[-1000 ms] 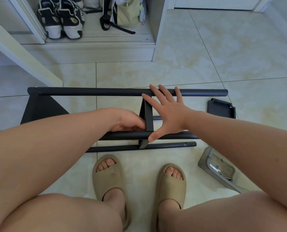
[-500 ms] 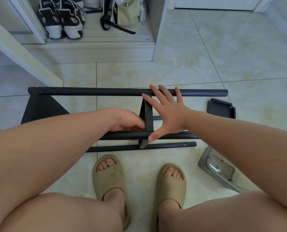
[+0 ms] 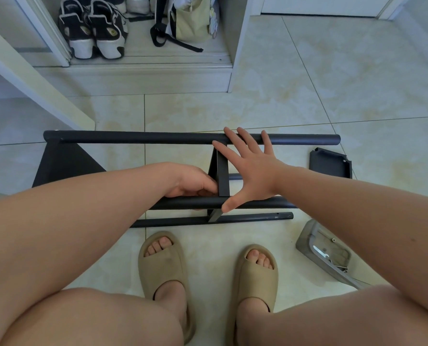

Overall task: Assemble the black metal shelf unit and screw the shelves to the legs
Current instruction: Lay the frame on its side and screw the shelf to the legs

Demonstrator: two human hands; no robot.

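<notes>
The black shelf unit lies on its side on the tiled floor. Its far leg tube (image 3: 133,137) and near leg tube (image 3: 188,203) run left to right, and a third tube (image 3: 258,217) lies on the floor just in front. A black shelf (image 3: 65,163) sits at the left end, and a middle shelf (image 3: 222,176) stands edge-on between the tubes. My right hand (image 3: 253,171) is spread flat against the middle shelf, fingers on the far tube and thumb on the near tube. My left hand (image 3: 195,181) is curled at the middle shelf's left side by the near tube; its fingertips are hidden.
A loose black shelf (image 3: 330,162) lies right of the frame. A clear plastic pack with a small wrench and hardware (image 3: 325,253) lies at the lower right. My sandalled feet (image 3: 163,265) stand just before the tubes. Shoes (image 3: 93,28) and a bag (image 3: 190,18) sit in a cabinet beyond.
</notes>
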